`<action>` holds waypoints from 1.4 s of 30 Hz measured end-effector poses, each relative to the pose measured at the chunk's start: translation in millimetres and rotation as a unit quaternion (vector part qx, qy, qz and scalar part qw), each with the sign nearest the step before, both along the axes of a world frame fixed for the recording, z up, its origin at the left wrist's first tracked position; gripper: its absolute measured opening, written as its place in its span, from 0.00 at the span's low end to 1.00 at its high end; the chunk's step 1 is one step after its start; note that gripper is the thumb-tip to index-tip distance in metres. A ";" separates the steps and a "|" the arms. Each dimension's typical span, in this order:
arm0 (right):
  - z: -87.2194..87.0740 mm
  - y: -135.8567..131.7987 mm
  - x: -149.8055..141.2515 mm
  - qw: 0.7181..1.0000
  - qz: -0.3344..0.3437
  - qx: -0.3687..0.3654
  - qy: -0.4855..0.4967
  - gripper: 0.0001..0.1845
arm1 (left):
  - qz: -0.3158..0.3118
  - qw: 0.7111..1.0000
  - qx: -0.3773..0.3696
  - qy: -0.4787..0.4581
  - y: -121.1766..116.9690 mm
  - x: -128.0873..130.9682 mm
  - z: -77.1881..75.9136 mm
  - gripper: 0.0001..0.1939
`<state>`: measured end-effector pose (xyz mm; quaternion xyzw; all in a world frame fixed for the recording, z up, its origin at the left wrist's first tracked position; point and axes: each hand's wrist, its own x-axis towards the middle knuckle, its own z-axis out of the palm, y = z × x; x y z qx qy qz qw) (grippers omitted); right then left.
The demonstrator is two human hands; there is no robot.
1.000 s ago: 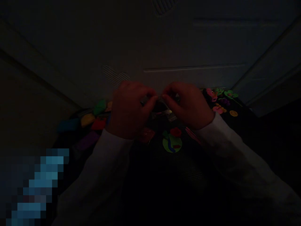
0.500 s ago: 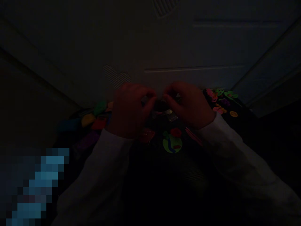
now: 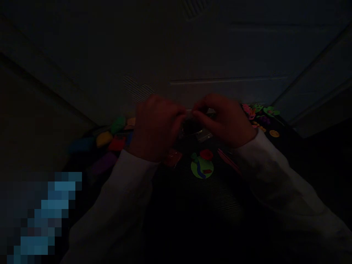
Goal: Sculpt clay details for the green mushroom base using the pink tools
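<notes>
In dim light, my left hand [image 3: 158, 126] and my right hand [image 3: 224, 119] are raised over a dark table, fingertips almost meeting. Both pinch what looks like the edge of a clear plastic packet [image 3: 192, 126], dark inside; its contents are hard to make out. Below them lies a green clay disc [image 3: 195, 174] bearing a blue strip, a red lump and a small green piece. A shiny reddish packet [image 3: 174, 157] rests by my left wrist. Near my right wrist is a pink stick-like tool [image 3: 228, 160].
Coloured clay packs stand at the left: yellow [image 3: 103, 139], red [image 3: 117, 143], green [image 3: 118, 125] and purple [image 3: 103, 164]. Small clay shapes, among them a green flower [image 3: 271, 111] and a yellow disc [image 3: 274, 134], lie at the right. A pale panelled door [image 3: 220, 55] rises behind the table.
My fingertips have come closer together, and a clear edge now shows between them. The dark packet below them is more visible; the view has shifted slightly.
</notes>
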<state>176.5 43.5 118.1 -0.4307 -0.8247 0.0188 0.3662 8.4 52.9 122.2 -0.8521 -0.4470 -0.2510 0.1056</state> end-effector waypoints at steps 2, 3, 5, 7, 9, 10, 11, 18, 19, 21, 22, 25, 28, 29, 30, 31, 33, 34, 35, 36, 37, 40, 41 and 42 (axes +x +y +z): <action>-0.2 0.5 0.0 1.000 -0.014 0.002 -0.002 0.05 | 0.005 1.000 -0.002 -0.019 0.0 -0.8 -0.5 0.08; -0.5 0.7 0.0 1.000 -0.024 0.005 -0.001 0.05 | 0.009 1.000 -0.001 -0.028 0.0 -1.6 -0.4 0.08; -1.0 1.2 0.0 0.999 -0.035 0.011 0.004 0.05 | 0.010 0.999 -0.002 -0.035 -0.4 -3.3 0.6 0.07; -1.0 1.0 0.3 0.999 -0.030 0.009 0.009 0.05 | 0.010 1.000 0.001 -0.029 -1.2 -4.7 2.4 0.07; -0.2 0.1 0.6 1.000 -0.015 -0.001 0.012 0.06 | 0.015 1.000 0.003 -0.013 -2.3 -4.8 4.6 0.07; 0.5 -0.5 0.8 1.000 -0.008 -0.008 0.011 0.06 | 0.017 1.000 0.001 -0.003 -3.0 -4.3 5.7 0.08; 1.2 -1.1 0.9 1.000 -0.003 -0.014 0.007 0.06 | 0.018 1.000 -0.001 0.005 -3.6 -3.5 6.5 0.08; 3.7 -2.0 0.1 0.999 -0.030 -0.011 -0.042 0.07 | 0.005 1.000 -0.012 -0.019 -5.6 1.4 6.2 0.08; 3.5 -1.8 0.1 0.999 -0.036 -0.007 -0.039 0.07 | 0.008 1.000 -0.008 -0.023 -5.5 1.0 6.1 0.07; 2.8 -1.4 0.2 0.999 -0.040 0.003 -0.031 0.07 | 0.015 1.000 0.001 -0.027 -5.3 -0.6 6.4 0.07; 2.4 -1.2 0.5 0.999 -0.040 0.009 -0.027 0.07 | 0.017 0.999 0.004 -0.027 -5.2 -1.6 6.9 0.07; 1.2 -0.2 1.7 0.999 -0.033 0.020 -0.018 0.07 | 0.007 1.000 0.006 -0.024 -4.7 -4.7 8.7 0.07; -0.1 0.9 2.5 1.000 -0.021 0.022 -0.009 0.07 | -0.002 1.000 0.012 -0.011 -3.9 -6.4 9.7 0.07; -0.5 1.2 2.5 1.000 -0.015 0.021 -0.006 0.06 | 0.001 1.000 0.020 -0.006 -3.7 -6.5 9.7 0.08; -0.8 1.4 2.4 1.000 -0.007 0.017 -0.006 0.06 | 0.005 1.000 0.028 0.001 -3.6 -6.2 9.6 0.08; -1.1 1.6 2.2 1.000 0.002 0.012 -0.006 0.06 | 0.008 0.999 0.038 0.006 -3.5 -5.7 9.3 0.08; -1.6 1.7 1.9 1.000 0.017 0.005 -0.008 0.06 | 0.014 0.998 0.055 0.008 -3.8 -4.2 8.5 0.08; -1.7 1.7 1.9 1.000 0.021 0.005 -0.009 0.06 | 0.015 0.998 0.058 0.005 -4.1 -3.5 8.1 0.08; -1.8 1.7 1.9 1.000 0.022 0.007 -0.009 0.06 | 0.013 0.998 0.058 -0.001 -4.5 -2.8 7.8 0.07; -1.7 1.7 2.1 1.000 0.021 0.012 -0.007 0.06 | 0.011 0.998 0.054 -0.011 -5.0 -2.4 7.6 0.08; -1.5 1.6 2.2 1.000 0.017 0.018 -0.003 0.05 | 0.010 0.998 0.049 -0.026 -5.5 -2.3 7.5 0.08; 0.7 0.4 1.6 0.999 0.003 0.029 0.018 0.04 | 0.007 0.998 0.022 -0.065 -6.8 -3.6 8.4 0.11; 1.7 -0.3 1.1 0.999 -0.001 0.027 0.025 0.04 | 0.004 0.997 0.011 -0.077 -7.0 -4.2 9.0 0.11; 2.7 -1.1 0.3 0.999 -0.005 0.024 0.030 0.05 | 0.002 0.996 0.001 -0.086 -7.2 -4.6 9.6 0.10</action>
